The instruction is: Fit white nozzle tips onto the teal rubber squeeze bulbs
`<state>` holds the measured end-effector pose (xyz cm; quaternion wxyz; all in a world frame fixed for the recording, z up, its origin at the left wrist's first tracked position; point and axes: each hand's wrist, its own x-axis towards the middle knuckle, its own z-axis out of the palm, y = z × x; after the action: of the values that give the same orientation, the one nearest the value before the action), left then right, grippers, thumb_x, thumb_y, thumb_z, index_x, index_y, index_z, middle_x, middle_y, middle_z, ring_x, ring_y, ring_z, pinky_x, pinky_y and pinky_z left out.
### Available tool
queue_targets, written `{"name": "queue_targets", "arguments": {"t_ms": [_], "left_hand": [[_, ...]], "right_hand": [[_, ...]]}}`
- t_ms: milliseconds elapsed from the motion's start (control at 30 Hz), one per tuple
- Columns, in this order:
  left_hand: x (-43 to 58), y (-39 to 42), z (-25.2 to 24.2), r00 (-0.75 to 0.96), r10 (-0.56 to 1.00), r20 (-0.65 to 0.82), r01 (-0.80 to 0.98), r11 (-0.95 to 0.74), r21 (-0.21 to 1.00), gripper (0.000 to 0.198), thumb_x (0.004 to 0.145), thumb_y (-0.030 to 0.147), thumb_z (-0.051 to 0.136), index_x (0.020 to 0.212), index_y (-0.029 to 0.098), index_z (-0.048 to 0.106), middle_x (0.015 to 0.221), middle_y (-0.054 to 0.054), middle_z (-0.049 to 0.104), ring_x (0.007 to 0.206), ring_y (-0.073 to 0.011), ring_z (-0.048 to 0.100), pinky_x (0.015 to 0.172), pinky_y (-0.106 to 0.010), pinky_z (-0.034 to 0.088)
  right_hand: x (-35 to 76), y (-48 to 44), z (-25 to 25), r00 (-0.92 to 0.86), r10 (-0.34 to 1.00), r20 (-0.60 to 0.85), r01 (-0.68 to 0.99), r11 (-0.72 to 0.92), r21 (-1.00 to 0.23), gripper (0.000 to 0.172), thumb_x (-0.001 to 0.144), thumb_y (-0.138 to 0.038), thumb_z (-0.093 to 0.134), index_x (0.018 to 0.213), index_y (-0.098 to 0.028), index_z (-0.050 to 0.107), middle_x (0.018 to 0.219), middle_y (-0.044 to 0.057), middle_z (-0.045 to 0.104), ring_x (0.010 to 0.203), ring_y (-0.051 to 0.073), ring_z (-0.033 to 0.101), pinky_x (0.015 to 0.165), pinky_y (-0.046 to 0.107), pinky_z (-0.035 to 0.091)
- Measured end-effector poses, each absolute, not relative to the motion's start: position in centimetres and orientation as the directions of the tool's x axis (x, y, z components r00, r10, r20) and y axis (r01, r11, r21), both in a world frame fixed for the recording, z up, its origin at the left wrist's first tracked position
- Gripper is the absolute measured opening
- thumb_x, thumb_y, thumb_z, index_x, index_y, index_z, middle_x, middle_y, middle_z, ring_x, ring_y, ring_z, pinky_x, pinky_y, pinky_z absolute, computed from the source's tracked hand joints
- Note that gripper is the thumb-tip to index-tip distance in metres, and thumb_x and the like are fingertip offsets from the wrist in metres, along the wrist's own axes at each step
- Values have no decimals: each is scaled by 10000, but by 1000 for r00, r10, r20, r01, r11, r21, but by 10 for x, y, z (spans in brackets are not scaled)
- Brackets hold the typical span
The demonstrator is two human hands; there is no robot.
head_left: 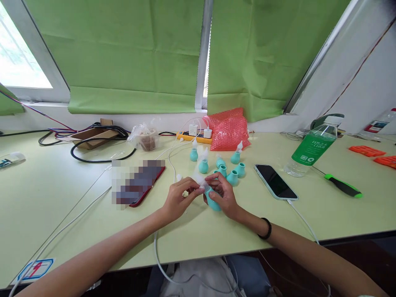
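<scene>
My right hand [227,199] is wrapped round a teal rubber squeeze bulb [213,203], its neck tilted up and left. At that neck, the fingertips of my left hand [179,199] pinch a translucent white nozzle [199,179]. Whether the nozzle is seated in the neck I cannot tell, since fingers hide the joint. Just beyond my hands stand several more teal bulbs. A bulb at the back [194,155], one nearer [203,166] and one to the right [235,157] carry pale pointed nozzles. Others, such as a tilted bulb [232,177], show open necks.
A red-edged phone [147,185] lies left, partly blurred; a charging phone [276,182] lies right. Beyond it are a tilted green-labelled bottle [314,148] and a screwdriver [343,185]. Red bubble wrap [230,130] and a power strip [194,137] sit behind. White cables cross the table [123,231].
</scene>
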<state>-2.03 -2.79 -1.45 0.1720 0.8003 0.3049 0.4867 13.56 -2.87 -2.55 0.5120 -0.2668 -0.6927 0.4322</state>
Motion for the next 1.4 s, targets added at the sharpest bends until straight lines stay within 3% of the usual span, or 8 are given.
{"name": "queue_targets", "arguments": {"t_ms": [300,467,600,767,933,1133,1400], "left_hand": [[-18,-30,-17,333,697,635,346,-716,606,118,782,207,467,722,151,552,651,-23,559,592,-101,501,551,-221,426],[-15,-32,-18,279,731,623,411,-677,610,115,769,191,458,727,136,551,648,-23,543,574,-90,491,540,-207,435],[-15,-32,-17,241,743,625,459,-655,601,113,745,173,463,686,131,550,593,-10,521,523,-78,467,504,-196,428],[-16,-34,-12,182,716,674,458,-668,586,106,694,150,496,598,131,539,529,6,490,487,-71,434,462,-183,411],[-17,-34,-11,160,742,651,412,-649,639,88,689,163,517,627,127,567,567,-7,537,497,-72,460,468,-187,439],[-17,-30,-14,134,787,602,291,-612,735,144,654,236,614,740,122,632,640,-42,602,545,-100,530,465,-206,468],[-17,-29,-12,153,692,705,211,-720,661,94,701,166,572,708,129,658,608,-48,627,521,-112,560,473,-225,461]], "right_hand": [[135,-28,-29,-325,785,528,-195,490,-849,113,739,-205,465,789,-210,364,716,-22,492,509,81,504,490,231,408],[134,-27,-33,-255,761,597,-8,616,-788,120,735,-166,455,824,-204,384,764,2,490,599,104,517,577,268,435],[133,-28,-34,-241,677,696,220,736,-640,185,711,-126,470,868,-199,404,829,36,510,745,147,523,677,306,435],[130,-28,-34,-245,585,773,311,802,-509,226,716,-108,467,911,-204,403,887,54,519,868,166,513,765,316,419],[133,-27,-35,-245,669,702,280,742,-609,212,746,-153,468,945,-204,415,896,55,524,849,164,517,754,320,426],[136,-29,-35,-267,778,569,103,610,-786,207,788,-236,449,988,-207,403,886,49,511,795,149,525,698,307,442],[129,-29,-34,-283,831,479,-212,433,-876,147,794,-306,448,901,-227,385,762,-4,465,557,92,489,471,249,435]]}}
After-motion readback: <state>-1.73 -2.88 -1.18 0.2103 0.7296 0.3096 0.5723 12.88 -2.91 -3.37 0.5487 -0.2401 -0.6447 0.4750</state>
